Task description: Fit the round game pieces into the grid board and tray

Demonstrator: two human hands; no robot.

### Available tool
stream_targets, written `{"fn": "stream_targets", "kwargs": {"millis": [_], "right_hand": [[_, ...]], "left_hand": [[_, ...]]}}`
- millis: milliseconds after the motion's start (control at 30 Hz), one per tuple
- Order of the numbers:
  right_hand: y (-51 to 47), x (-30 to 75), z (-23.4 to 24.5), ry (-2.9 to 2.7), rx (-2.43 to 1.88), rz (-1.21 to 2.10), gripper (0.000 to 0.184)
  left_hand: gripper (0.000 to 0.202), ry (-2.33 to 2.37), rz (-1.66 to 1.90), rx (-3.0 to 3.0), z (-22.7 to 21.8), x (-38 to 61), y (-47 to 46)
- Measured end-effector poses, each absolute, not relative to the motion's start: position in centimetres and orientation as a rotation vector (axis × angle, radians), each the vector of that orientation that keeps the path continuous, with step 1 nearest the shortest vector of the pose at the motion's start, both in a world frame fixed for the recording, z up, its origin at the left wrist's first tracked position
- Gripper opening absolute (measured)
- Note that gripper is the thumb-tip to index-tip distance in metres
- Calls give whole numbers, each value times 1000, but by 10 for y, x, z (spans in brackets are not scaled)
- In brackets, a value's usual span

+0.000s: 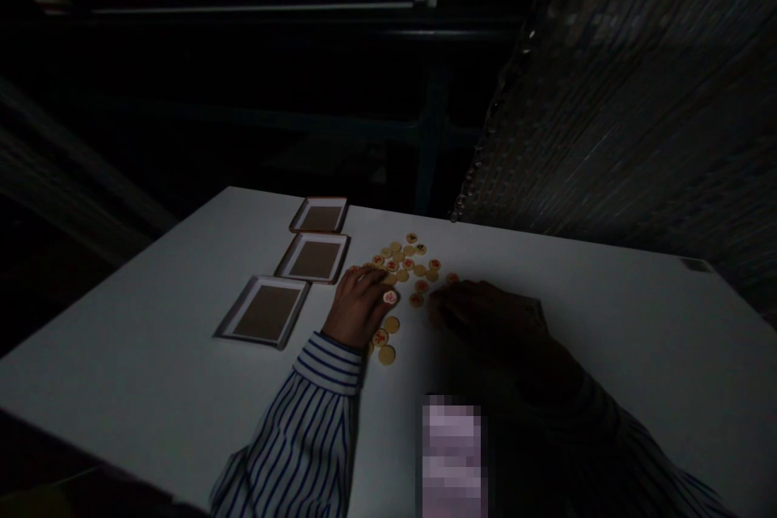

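Several round yellow game pieces (408, 259) with red or dark marks lie scattered on a white table (151, 356). My left hand (358, 303), in a striped sleeve, rests among them with its fingers curled; one piece with a red mark (389, 297) sits at its fingertips. My right hand (486, 320) lies in deep shadow just right of the pieces, its fingers reaching toward the pile; their pose is too dark to read.
Three shallow square trays with brown insides stand in a row left of the pieces: near (264, 312), middle (314, 257), far (320, 215). A dark textured wall or curtain (637, 97) rises at the right behind the table. The room beyond is dark.
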State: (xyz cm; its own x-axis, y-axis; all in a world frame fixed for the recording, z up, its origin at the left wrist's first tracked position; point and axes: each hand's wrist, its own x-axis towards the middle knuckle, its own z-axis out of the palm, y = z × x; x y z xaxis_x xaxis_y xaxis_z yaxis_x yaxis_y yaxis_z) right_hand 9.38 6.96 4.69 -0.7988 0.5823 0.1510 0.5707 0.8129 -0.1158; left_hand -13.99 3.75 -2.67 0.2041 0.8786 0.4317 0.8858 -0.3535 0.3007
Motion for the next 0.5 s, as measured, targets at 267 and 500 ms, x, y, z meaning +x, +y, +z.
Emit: {"fn": "stream_targets", "kwargs": {"millis": [267,500], "right_hand": [[70,99,45,-2770,-894,25,30],[72,110,53,-2747,-868,55,31]], "left_hand": [[30,-1777,-962,-2418,-16,-132,33],[30,-1784,-1000,-2426,-6,-124,30]]}}
